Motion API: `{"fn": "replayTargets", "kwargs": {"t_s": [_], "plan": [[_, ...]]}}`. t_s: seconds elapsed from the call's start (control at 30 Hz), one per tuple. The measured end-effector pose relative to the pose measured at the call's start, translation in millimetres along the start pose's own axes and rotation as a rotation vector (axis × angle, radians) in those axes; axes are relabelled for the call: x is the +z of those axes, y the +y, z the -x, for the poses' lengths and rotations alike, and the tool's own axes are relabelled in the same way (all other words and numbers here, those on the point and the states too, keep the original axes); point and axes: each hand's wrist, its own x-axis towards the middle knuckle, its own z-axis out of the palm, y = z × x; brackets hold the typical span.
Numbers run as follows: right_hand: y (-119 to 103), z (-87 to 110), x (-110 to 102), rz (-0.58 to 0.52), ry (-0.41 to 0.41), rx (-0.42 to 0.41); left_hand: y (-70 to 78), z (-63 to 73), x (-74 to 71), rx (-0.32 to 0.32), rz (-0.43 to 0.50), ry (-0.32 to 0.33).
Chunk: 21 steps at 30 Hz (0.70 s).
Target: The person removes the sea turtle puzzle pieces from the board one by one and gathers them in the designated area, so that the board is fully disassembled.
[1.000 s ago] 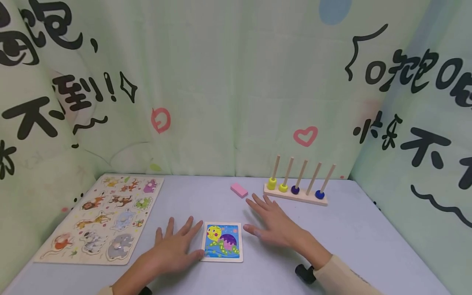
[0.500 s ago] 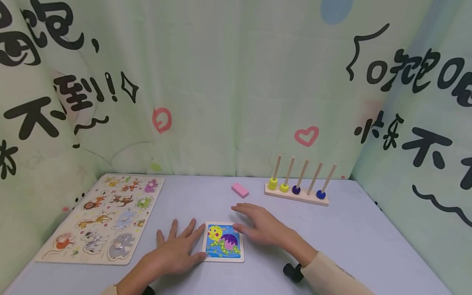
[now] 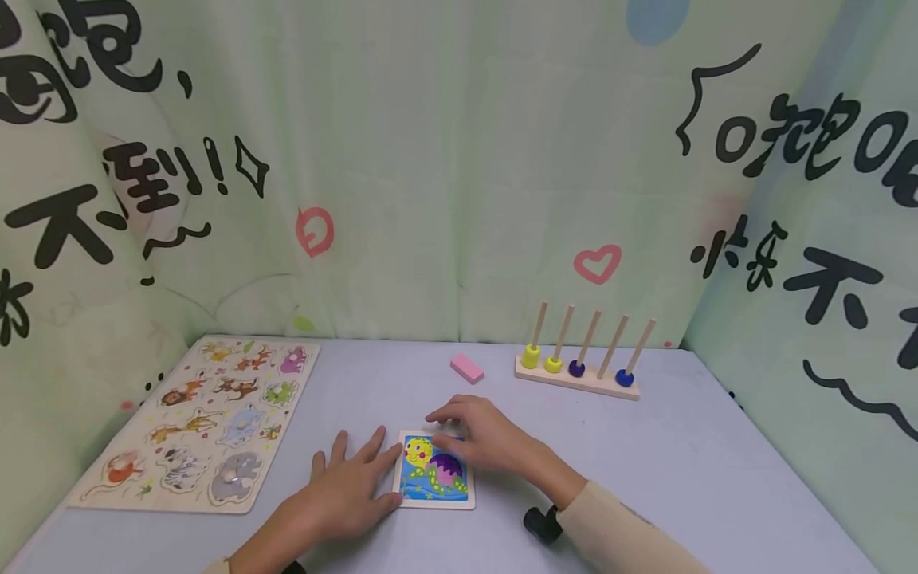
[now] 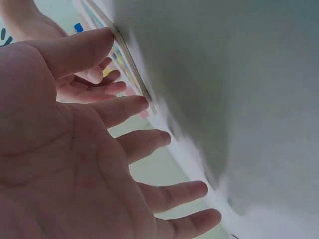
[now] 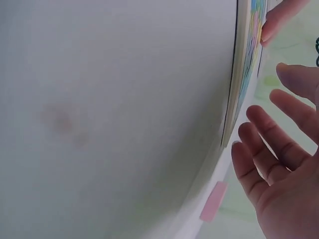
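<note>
A small square turtle puzzle [image 3: 436, 480] with a pale wooden border lies flat on the table. Along its left side my left hand [image 3: 346, 496] is spread, the thumb and index fingertips [image 4: 142, 103] at the puzzle's edge. Above the puzzle's upper right part is my right hand [image 3: 482, 434], its fingers loosely bent and nothing between them. The right wrist view has that right hand [image 5: 281, 167] apart from the puzzle [image 5: 247, 59], palm facing the camera. Part of the picture's top right is hidden behind the right hand.
A pink block [image 3: 467, 368] lies behind the puzzle. At the back right stands a wooden peg rack [image 3: 577, 383] with yellow, purple and blue beads. A large animal puzzle board [image 3: 194, 430] covers the table's left side. Printed curtains [image 3: 459, 175] surround the table.
The right hand has moved left, from beside the puzzle to over its upper right part, its fingers bending more. My left hand has stayed nearly in place at the left edge.
</note>
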Motion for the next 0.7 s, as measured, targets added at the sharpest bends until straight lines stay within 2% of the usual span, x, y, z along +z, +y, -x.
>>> {"fn": "replayTargets", "kwargs": {"t_s": [0.5, 0.7], "plan": [[-6, -22.4, 10, -0.07, -0.092, -0.043, -1.2, -0.1, 3.2, -0.003, -0.003, -0.004], [-7, -29.2, 12, -0.068, -0.119, -0.048, -3.2, 1.0, 4.0, 0.01, 0.002, 0.015]]}}
